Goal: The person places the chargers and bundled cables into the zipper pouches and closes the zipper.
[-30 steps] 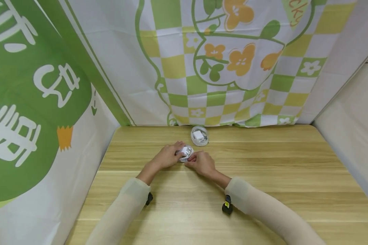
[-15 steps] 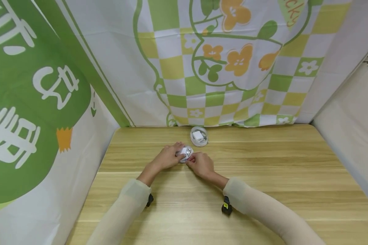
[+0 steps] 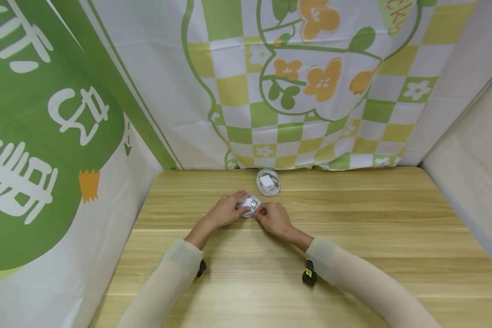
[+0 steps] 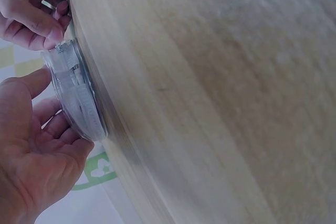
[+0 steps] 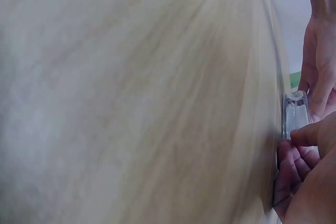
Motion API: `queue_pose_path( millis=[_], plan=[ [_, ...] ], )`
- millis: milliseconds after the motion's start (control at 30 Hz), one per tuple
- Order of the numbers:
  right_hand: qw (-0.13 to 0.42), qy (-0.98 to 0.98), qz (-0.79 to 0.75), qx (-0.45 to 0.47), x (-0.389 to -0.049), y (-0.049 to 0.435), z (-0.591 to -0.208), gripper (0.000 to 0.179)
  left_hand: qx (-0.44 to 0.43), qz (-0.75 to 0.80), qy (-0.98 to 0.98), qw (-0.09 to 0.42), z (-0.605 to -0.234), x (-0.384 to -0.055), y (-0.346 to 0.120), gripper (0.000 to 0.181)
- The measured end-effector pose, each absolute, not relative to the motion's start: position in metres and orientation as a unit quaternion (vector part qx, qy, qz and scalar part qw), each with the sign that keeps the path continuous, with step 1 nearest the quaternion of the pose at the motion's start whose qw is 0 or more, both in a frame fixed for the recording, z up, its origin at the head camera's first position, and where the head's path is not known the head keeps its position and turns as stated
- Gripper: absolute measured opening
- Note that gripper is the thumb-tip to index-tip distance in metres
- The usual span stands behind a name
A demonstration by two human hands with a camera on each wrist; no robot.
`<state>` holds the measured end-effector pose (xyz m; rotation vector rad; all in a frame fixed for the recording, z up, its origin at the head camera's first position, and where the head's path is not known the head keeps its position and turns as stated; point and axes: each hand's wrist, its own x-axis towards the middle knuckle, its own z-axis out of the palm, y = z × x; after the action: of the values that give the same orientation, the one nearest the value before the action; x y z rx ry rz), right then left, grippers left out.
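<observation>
A small round clear case (image 3: 252, 205) lies on the wooden table, with a white charger plug and a coiled white cable inside. My left hand (image 3: 226, 209) holds it from the left, thumb on the near side and fingers round the far side. At its right rim, my right hand (image 3: 274, 218) pinches the edge between thumb and forefinger. In the left wrist view the case (image 4: 79, 95) shows a see-through side wall, and the right fingertips (image 4: 54, 34) hide what they pinch there. The right wrist view shows only the end of the case (image 5: 296, 109).
A second round clear case (image 3: 269, 183) with a white plug and cable lies just behind, near the back edge. The wooden table (image 3: 352, 237) extends to both sides. A green and white printed cloth (image 3: 287, 132) hangs behind it.
My right fingertips have shifted a little to the right along the rim of the case. My left hand holds the case in nearly the same place. The head view has swayed slightly.
</observation>
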<state>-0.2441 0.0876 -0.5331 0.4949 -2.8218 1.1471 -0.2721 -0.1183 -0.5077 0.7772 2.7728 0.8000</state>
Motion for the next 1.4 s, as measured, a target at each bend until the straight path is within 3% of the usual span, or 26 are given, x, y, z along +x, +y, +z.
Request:
queue_pose_path(
  millis=[367,867,1167,1400],
  plan=[
    [0.073,-0.92,0.339,0.183,-0.257,0.106,-0.529,0.007,0.278,0.255,0.924,0.062,-0.511,-0.273,-0.119,0.059],
    [0.088,-0.924,0.331,0.167,-0.267,0.107,-0.532,0.009,0.275,0.262,0.923,0.061,-0.507,-0.273,-0.118,0.06],
    [0.092,-0.919,0.336,0.185,-0.263,0.109,-0.534,0.01,0.269,0.26,0.927,0.025,-0.508,-0.271,-0.114,0.059],
    [0.089,-0.918,0.342,0.178,-0.255,0.112,-0.534,0.007,0.247,0.239,0.938,-0.034,-0.508,-0.259,-0.105,0.05]
  ],
)
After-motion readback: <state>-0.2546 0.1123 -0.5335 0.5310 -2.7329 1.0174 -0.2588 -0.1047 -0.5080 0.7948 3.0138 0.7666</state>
